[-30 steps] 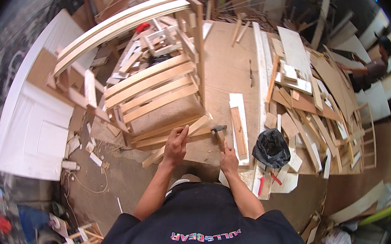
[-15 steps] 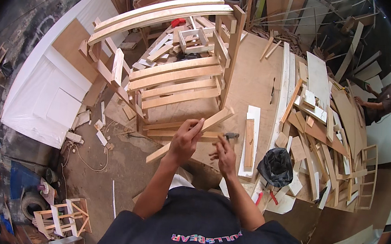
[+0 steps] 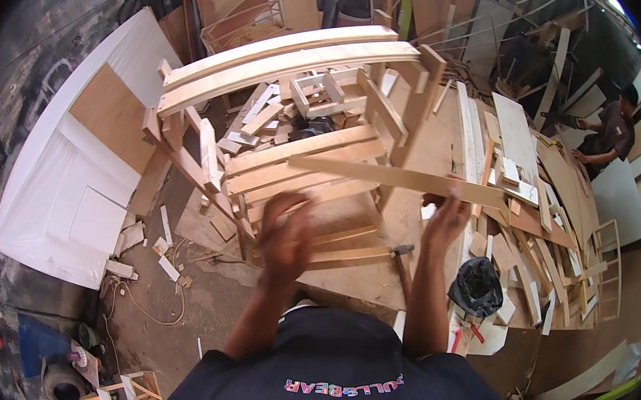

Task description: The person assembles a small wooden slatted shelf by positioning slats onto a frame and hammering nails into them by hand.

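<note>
My right hand (image 3: 447,217) grips a pale wooden slat (image 3: 385,176) near its right end. The slat reaches leftward, nearly level, across the seat of a wooden chair frame (image 3: 306,148). Below its left part is my left hand (image 3: 285,239), smeared by motion, with its fingers seemingly apart and nothing visible in them. The chair frame has slatted seat boards, upright posts and two long boards at the top. A hammer (image 3: 403,251) lies by my right forearm, its head beside the end of a low wooden strip (image 3: 353,257). My forearm hides part of its handle.
A black bag-lined container (image 3: 477,287) stands right of my right arm. Beyond it lies a heap of wooden offcuts (image 3: 534,246). A large white wrapped panel (image 3: 102,200) leans at left. Cable (image 3: 141,310) trails over the floor. Another person (image 3: 613,133) works at far right.
The slat has swung from a slant to nearly level and moved up and right. My left hand has come off it, and my right hand has left the hammer's side and taken the slat.
</note>
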`<move>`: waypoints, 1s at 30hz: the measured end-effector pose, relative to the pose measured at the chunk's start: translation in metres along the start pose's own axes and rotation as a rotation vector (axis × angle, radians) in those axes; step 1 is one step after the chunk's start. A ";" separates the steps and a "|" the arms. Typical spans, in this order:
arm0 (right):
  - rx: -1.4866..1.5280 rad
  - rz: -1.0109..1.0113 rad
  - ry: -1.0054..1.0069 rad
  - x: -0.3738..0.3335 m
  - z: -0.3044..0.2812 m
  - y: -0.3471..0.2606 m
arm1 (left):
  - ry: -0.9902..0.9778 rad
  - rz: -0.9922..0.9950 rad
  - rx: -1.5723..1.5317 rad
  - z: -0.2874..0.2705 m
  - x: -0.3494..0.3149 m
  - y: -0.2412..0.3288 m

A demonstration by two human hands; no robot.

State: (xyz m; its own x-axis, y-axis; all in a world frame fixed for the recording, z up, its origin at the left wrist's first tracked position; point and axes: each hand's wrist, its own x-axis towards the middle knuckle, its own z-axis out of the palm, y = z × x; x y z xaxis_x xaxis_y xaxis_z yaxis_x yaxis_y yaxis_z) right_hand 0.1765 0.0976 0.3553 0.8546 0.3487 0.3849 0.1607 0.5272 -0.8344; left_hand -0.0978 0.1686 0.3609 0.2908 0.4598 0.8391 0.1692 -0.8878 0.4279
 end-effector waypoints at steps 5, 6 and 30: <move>0.233 0.178 0.033 -0.003 0.041 0.026 | 0.573 -0.478 -0.044 -0.088 -0.037 -0.093; 0.272 0.217 0.023 -0.009 0.051 0.032 | 0.613 -0.643 -0.143 -0.099 -0.025 -0.105; 0.135 0.557 -0.173 0.023 0.178 0.082 | 0.198 -0.815 -0.797 -0.146 -0.003 -0.246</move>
State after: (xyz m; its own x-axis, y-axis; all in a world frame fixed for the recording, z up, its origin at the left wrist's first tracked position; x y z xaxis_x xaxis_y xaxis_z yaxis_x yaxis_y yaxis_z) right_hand 0.1213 0.2871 0.3656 0.6976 0.7160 -0.0277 -0.3621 0.3189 -0.8759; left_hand -0.2781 0.3826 0.3021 0.2039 0.9530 0.2242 -0.4235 -0.1206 0.8978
